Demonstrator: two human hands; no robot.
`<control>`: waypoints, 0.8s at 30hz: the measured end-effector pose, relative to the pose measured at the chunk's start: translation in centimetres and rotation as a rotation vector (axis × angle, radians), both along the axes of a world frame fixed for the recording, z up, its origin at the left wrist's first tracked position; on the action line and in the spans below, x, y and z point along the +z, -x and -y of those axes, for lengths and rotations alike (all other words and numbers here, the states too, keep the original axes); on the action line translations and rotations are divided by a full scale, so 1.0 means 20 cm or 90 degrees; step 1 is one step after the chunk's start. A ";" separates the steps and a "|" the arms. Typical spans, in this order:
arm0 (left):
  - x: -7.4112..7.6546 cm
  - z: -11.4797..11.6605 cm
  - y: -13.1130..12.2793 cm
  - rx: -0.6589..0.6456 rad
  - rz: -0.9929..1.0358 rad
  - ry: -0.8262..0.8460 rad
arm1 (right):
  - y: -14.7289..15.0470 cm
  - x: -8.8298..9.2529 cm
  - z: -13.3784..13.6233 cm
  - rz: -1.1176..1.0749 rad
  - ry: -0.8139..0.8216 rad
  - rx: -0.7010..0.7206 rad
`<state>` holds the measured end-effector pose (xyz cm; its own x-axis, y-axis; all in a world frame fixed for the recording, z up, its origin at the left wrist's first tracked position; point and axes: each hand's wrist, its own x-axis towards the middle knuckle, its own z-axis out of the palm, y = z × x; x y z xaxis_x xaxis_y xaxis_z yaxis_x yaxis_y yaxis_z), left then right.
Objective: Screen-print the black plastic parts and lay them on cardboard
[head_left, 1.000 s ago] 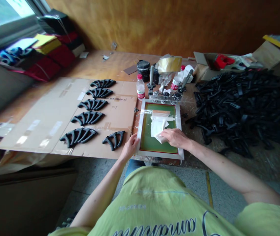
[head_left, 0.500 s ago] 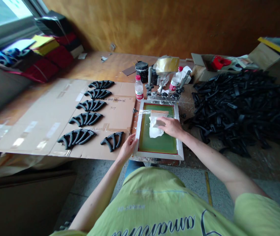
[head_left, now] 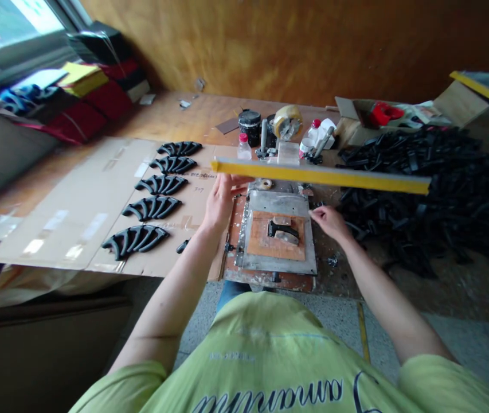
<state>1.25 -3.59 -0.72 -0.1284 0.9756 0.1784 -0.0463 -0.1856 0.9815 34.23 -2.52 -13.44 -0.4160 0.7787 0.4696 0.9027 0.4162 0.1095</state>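
The framed screen (head_left: 321, 175) is tilted up, its yellow-taped edge facing me. My left hand (head_left: 222, 198) is at the left end of this edge, fingers wrapped round it. Below the frame, a metal plate (head_left: 278, 201) carries a brown board (head_left: 256, 244), and one black curved handle (head_left: 285, 230) lies on the board. My right hand (head_left: 330, 222) is beside the plate's right edge, fingers pressed together; what they hold, if anything, is too small to make out.
Rows of black handles (head_left: 135, 241) lie on cardboard (head_left: 67, 201) at the left. A large heap of black handles (head_left: 425, 195) fills the right. Bottles (head_left: 244, 148), a black tub (head_left: 249, 127) and a tape roll (head_left: 288, 122) stand behind.
The framed screen has swung up from lying flat, uncovering the plate and the black handle. My left hand rose with its edge. My right hand left the white scraper and moved right.
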 end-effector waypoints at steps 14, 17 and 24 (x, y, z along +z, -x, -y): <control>-0.51 0.52 -0.30 -0.180 0.206 0.482 | 0.61 -0.01 0.42 -0.245 0.324 -0.034; -0.59 0.58 -0.27 -0.092 0.300 0.518 | 0.62 -0.02 0.47 -0.166 0.313 0.158; -0.74 0.59 0.43 0.212 -0.017 0.482 | -0.25 -0.14 0.10 0.050 0.365 -0.286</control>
